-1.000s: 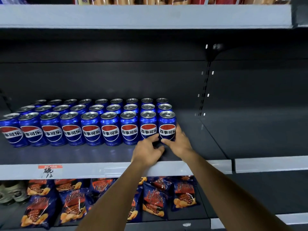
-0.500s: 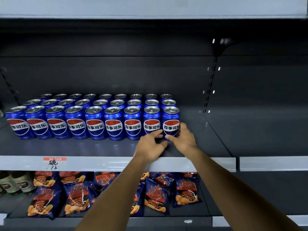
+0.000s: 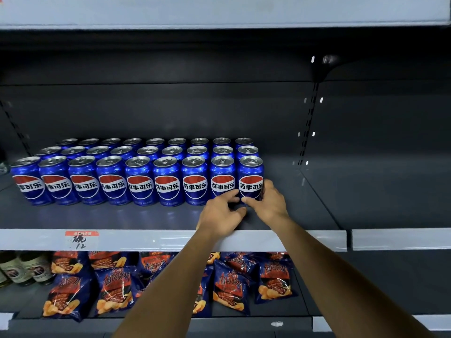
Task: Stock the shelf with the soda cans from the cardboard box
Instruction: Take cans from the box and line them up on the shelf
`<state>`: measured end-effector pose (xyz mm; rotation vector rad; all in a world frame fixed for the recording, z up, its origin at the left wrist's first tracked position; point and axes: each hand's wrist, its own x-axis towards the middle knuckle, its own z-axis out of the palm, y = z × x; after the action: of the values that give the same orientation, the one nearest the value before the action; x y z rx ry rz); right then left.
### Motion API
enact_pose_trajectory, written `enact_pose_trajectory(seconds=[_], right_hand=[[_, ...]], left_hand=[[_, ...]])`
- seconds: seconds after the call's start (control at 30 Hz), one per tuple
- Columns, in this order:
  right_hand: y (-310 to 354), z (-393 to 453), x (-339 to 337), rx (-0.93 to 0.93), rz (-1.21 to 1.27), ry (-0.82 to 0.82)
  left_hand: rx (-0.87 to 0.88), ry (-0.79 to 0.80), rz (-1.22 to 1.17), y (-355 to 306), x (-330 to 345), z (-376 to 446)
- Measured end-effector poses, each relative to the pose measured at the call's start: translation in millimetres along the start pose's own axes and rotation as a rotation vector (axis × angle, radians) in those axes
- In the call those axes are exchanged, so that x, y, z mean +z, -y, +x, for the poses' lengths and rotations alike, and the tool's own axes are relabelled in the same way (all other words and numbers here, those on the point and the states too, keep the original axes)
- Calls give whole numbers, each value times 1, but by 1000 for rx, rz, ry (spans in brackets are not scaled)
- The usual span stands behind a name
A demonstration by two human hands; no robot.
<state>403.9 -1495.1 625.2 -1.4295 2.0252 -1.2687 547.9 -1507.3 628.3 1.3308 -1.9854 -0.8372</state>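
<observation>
R hand [image 3: 269, 203] grips end can [image 3: 251, 181] | L hand [image 3: 220, 214] fingertips pinch same can | shelf [image 3: 146, 239]

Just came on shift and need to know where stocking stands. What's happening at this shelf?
A person is stocking blue soda cans on the dark middle shelf. Three rows of nine stand upright, labels forward. Both hands are on the rightmost front can: the right hand grips its right side, and the left hand touches its base with its fingertips. The shelf to the right of the cans holds nothing. Chip bags lie on the shelf below.
</observation>
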Motion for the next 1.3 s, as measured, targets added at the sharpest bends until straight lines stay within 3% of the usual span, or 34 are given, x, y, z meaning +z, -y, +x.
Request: enact_pose_trajectory(seconds=[0.73, 0.9, 1.03, 1.3], right_hand=[[0, 1, 0, 4, 11, 17], [5, -6, -2, 19, -56, -42], [10, -21, -10, -36, -71, -143], [8, -75, -19, -154, -84, -122]], left_hand=[[61, -27, -16, 1, 0, -4], [110, -75, 12, 0, 1, -12], [161, -107, 51, -3, -3, -25], [203, -203, -10, -10, -12, -62]])
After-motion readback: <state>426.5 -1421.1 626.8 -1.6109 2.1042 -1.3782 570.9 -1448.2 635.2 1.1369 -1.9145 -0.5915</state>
